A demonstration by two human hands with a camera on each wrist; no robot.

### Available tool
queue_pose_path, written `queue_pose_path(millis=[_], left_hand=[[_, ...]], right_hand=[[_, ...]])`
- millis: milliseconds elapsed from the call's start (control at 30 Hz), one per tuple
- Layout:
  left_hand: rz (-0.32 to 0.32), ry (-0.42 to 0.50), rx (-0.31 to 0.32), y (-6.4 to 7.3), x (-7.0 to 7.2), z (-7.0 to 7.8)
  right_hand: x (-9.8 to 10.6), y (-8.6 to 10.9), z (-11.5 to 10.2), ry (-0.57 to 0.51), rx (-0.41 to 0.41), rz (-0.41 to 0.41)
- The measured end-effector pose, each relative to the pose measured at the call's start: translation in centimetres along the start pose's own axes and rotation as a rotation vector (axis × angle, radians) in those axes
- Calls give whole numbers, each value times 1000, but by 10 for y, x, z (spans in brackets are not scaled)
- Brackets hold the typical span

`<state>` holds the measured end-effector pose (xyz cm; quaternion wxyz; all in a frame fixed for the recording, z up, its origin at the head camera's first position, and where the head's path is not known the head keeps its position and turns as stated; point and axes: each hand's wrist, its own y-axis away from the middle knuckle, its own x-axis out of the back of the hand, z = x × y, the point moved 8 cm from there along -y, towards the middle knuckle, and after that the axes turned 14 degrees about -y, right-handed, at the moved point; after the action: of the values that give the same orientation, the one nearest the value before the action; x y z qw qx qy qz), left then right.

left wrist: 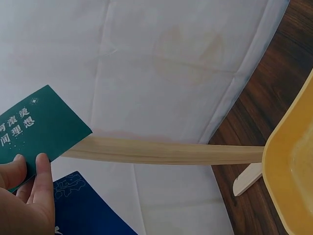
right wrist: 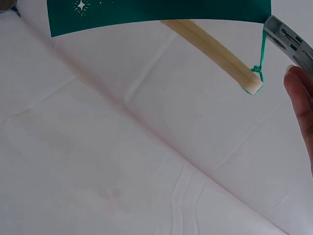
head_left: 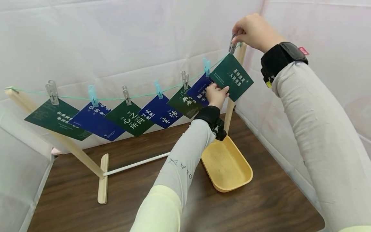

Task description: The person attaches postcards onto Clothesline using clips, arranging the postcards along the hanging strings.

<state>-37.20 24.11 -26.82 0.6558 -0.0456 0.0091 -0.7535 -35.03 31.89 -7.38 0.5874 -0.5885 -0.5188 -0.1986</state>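
Observation:
My right hand (head_left: 256,30) grips a grey clothespin (head_left: 232,47) near the right end of a green string (head_left: 145,95). The clothespin meets the top corner of a green card (head_left: 232,77) with white characters. With thumb and fingers, my left hand (head_left: 215,96) pinches that card along its lower left edge. In the left wrist view, the thumb and fingertips show at the card (left wrist: 46,125). The right wrist view shows the clothespin (right wrist: 288,39) at the card's corner, beside the string. Behind my left hand hangs a blue card (head_left: 198,91) under a light blue clothespin (head_left: 206,67).
More green and blue cards (head_left: 99,124) hang from the string by grey and light blue clothespins. Two wooden posts (head_left: 72,146) hold the string, joined low down by a white rod (head_left: 136,163). A yellow basket (head_left: 246,167) stands on the brown table (head_left: 139,199), below my left wrist.

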Motion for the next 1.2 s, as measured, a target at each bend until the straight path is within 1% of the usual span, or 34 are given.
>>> queue_pose_path(millis=[167,367,533,633,767,967,1000,1067,1133,1200], left_hand=[[-12,21,-13,6,-1,-2],[-26,49,-29,10,-1,-5],[-27,60,-42,9,-1,-4],[-7,62,-54,9,0,-1],[22,26,-68,9,-1,1],[12,-8,-77,7,-2,-2],[22,-15,-104,4,-2,-4],[30,-23,-111,3,-1,-4],[39,-15,-101,3,0,-4],[46,9,-76,3,0,-5]], right_hand=[[-3,-3,-4,46,42,-57],[-8,-2,-5,67,64,-142],[-5,-1,-3,62,56,-149],[-3,0,-1,51,40,-148],[-4,0,-3,55,28,-157],[-6,0,-3,56,22,-167],[-6,0,-3,54,21,-171],[-8,0,-2,47,19,-179],[-9,0,-3,47,21,-185],[-11,0,-3,45,26,-190]])
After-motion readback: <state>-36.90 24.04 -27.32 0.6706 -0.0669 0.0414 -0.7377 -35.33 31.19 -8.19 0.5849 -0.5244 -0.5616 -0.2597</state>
